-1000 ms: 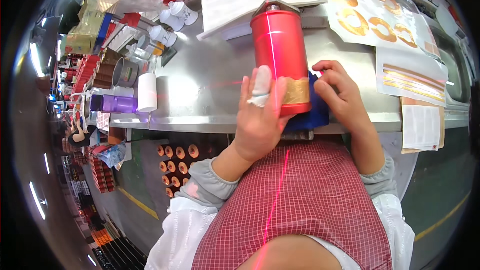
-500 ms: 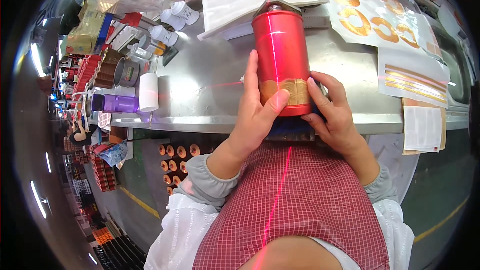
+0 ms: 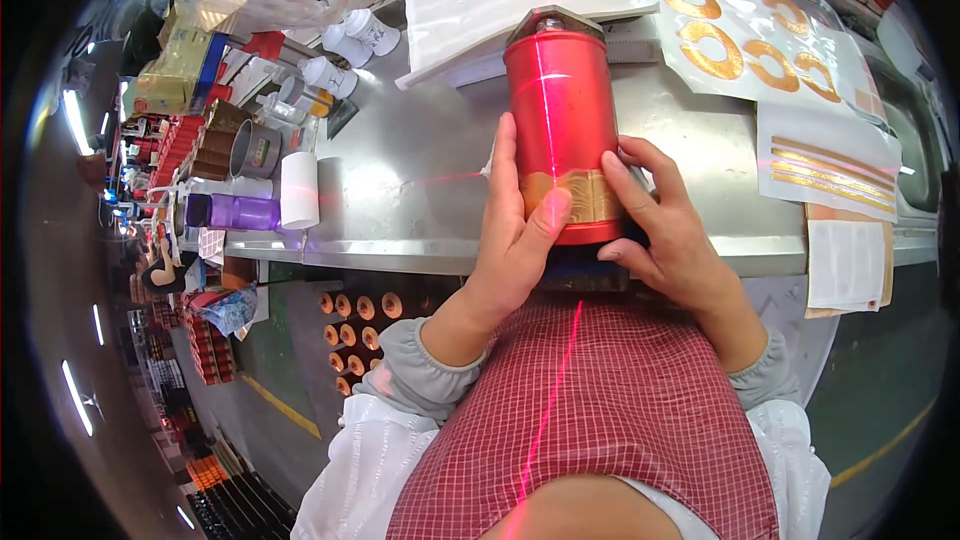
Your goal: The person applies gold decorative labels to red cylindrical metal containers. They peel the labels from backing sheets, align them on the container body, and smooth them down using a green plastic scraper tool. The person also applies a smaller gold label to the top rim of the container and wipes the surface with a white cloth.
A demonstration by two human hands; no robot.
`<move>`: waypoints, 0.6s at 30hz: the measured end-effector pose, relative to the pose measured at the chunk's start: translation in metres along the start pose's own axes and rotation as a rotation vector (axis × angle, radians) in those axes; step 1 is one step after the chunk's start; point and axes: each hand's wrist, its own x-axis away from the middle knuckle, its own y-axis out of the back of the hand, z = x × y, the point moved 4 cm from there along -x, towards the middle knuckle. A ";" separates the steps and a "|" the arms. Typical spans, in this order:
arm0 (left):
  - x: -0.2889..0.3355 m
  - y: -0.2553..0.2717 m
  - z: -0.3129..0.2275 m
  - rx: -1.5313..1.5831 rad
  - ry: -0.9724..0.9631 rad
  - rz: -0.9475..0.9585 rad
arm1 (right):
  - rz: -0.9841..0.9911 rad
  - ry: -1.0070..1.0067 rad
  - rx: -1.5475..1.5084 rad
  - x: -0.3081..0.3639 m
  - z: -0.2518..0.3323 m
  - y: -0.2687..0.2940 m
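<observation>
A glossy red cylinder (image 3: pixel 560 105) lies at the worktable's near edge, its near end toward me. Around its near end runs a gold embossed band (image 3: pixel 590 197). My left hand (image 3: pixel 515 210) holds the cylinder's left side, fingers stretched along it and thumb pressing the band. On the right side my right hand (image 3: pixel 665 220) grips it too: the index fingertip rests at the band's upper edge, and the thumb is bent near the base rim. A dark octagonal plate (image 3: pixel 555 14) stands at the cylinder's far end. The cylinder's underside is hidden.
Behind lie white sheets (image 3: pixel 490 0). To the right are a backing sheet with gold C-shaped pieces (image 3: pixel 712 48), a sheet of gold strips (image 3: pixel 830 175) and white paper (image 3: pixel 845 258). A white roll (image 3: pixel 299 190), a purple bottle (image 3: pixel 235 211) and white cups (image 3: pixel 372 35) stand left.
My right index fingertip has shifted left onto the band, and the right thumb has moved slightly left and down. The left thumb has slid slightly left and down along the band.
</observation>
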 end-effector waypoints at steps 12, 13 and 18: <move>-0.001 0.009 0.002 -0.105 -0.120 -0.009 | -0.218 -0.220 -0.328 -0.004 0.001 0.036; -0.006 0.018 0.003 -0.243 -0.192 0.008 | -0.203 -0.325 -0.479 -0.009 0.001 0.043; -0.016 0.002 -0.024 -0.593 -0.297 0.057 | -0.061 -0.404 -0.463 -0.020 -0.008 0.045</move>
